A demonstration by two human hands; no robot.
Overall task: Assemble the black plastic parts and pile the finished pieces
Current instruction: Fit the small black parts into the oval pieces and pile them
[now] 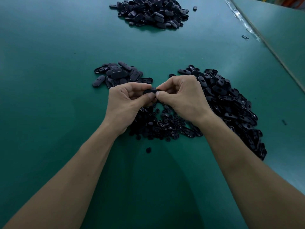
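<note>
My left hand [127, 103] and my right hand [181, 96] meet above the green table and together pinch one black oval plastic part [151, 91] between thumbs and fingertips. Most of that part is hidden by my fingers. Under my hands lies a heap of small round black pieces [158, 124]. A long heap of black oval shells with holes [231, 104] runs along the right. A smaller pile of closed oval pieces [118, 75] sits just beyond my left hand.
A large pile of black oval pieces [151, 12] lies at the far middle of the green table [49, 63]. A taped seam [244, 22] and the table's edge run diagonally at the right. Single stray pieces [148, 149] lie near me.
</note>
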